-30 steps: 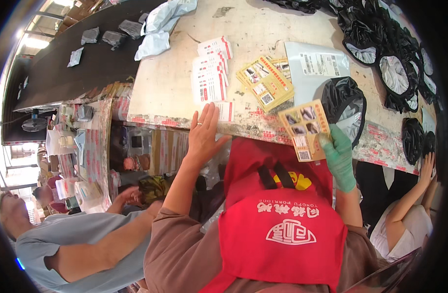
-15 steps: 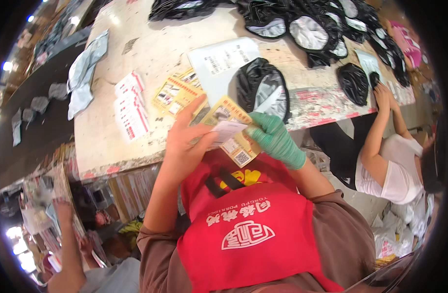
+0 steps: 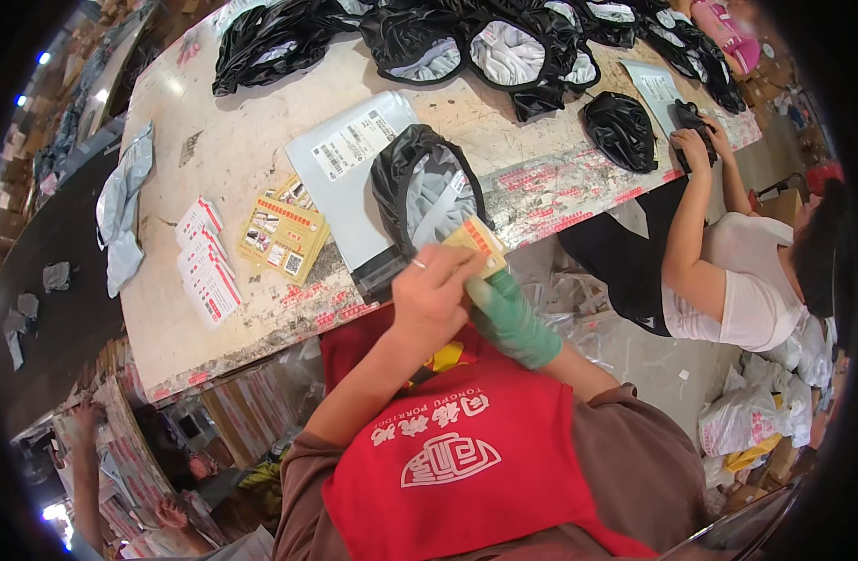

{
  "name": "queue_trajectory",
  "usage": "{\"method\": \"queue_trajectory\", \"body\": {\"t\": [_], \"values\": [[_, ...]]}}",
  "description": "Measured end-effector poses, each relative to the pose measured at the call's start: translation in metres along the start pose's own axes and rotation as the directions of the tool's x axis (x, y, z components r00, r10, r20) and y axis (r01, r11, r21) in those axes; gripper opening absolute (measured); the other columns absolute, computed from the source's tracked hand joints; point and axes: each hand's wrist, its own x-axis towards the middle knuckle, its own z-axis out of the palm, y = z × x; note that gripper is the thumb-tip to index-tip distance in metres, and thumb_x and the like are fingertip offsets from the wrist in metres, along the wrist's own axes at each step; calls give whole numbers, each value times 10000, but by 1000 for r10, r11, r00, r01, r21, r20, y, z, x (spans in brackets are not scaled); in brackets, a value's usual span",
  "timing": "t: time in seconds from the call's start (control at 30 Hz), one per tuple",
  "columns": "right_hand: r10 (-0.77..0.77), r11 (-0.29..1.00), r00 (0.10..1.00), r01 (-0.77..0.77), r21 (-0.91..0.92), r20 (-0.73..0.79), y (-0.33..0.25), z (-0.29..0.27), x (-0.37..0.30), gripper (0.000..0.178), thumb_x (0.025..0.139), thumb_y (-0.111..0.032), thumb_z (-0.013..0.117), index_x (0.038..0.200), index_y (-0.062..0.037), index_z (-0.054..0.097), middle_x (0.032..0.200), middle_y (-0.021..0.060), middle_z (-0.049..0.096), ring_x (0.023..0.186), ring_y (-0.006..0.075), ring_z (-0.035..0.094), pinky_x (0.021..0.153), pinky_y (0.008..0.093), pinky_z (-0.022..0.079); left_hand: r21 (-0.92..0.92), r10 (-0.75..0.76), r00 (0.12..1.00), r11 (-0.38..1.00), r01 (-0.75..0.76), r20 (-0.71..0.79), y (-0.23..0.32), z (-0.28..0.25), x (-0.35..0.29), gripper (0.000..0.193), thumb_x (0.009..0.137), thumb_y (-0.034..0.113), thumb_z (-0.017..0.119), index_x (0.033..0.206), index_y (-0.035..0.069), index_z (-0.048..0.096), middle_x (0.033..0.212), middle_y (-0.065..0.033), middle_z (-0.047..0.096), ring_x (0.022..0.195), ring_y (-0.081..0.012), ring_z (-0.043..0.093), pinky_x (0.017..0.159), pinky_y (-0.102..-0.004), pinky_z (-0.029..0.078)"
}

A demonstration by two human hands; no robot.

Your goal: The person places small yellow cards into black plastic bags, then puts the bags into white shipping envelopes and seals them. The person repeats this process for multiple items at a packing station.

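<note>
My left hand [image 3: 431, 297], bare, is closed with its fingertips pinched at the near end of a yellow printed card [image 3: 478, 245]. Gloved in green, my right hand [image 3: 515, 320] grips the same card from the other side, its fingers partly behind my left hand. The white slip seen earlier is hidden. Just beyond the card, a shiny black bundle with a grey lining [image 3: 403, 178] lies on the table, a pale strip [image 3: 444, 208] on top. A pale grey mailing bag [image 3: 307, 140] with a white label lies beside it, partly under the bundle.
Yellow cards [image 3: 281, 234] and red-and-white cards [image 3: 207, 266] lie on the worn table [image 3: 214, 173] to the left, near a crumpled grey bag [image 3: 129, 210]. Several black bundles [image 3: 270, 51] line the far side. A co-worker [image 3: 728, 271] handles a black item at right.
My left hand has moved right and closed over the card. The white slip is now out of sight. The view has shifted, so the table items sit further left.
</note>
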Motion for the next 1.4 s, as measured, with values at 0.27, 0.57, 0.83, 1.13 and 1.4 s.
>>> {"method": "queue_trajectory", "body": {"t": [0.27,0.57,0.83,1.13,1.4], "values": [[-519,503,789,592,-629,327,-44,-26,47,387,928,-165,597,1280,-8,559,1266,181,591,1166,259,587,958,363,471,266,-206,967,934,240,-149,-39,-28,55,259,807,52,693,1063,13,690,1033,-157,676,933,-317,645,828,-379,509],[-16,-377,903,392,-840,428,-10,-2,131,210,777,-221,651,927,-79,694,938,110,693,885,286,634,800,406,452,306,-411,909,876,374,65,-75,-33,25,359,824,128,670,1178,69,656,1097,-153,657,1069,-352,594,876,-419,488],[158,-285,783,619,-732,601,-76,10,90,192,790,-264,670,823,-75,652,745,111,631,707,284,628,624,390,478,458,-348,903,865,205,252,-48,-6,-9,739,756,247,756,1386,17,447,1466,-171,434,1385,-345,365,1104,-576,270],[67,-476,330,840,-261,941,-167,95,34,254,780,-260,678,916,-60,597,832,103,606,729,284,596,640,386,456,540,-475,811,805,245,340,-40,-7,2,985,753,537,730,1484,24,312,1522,-175,365,1443,-340,285,1127,-631,148],[78,-435,330,860,-266,941,-175,95,19,381,755,-267,705,1032,-38,578,970,135,598,897,306,574,792,419,423,522,-374,868,837,163,328,-42,0,0,880,773,429,745,1507,180,326,1491,-216,388,1414,-364,322,1072,-687,172]]}}
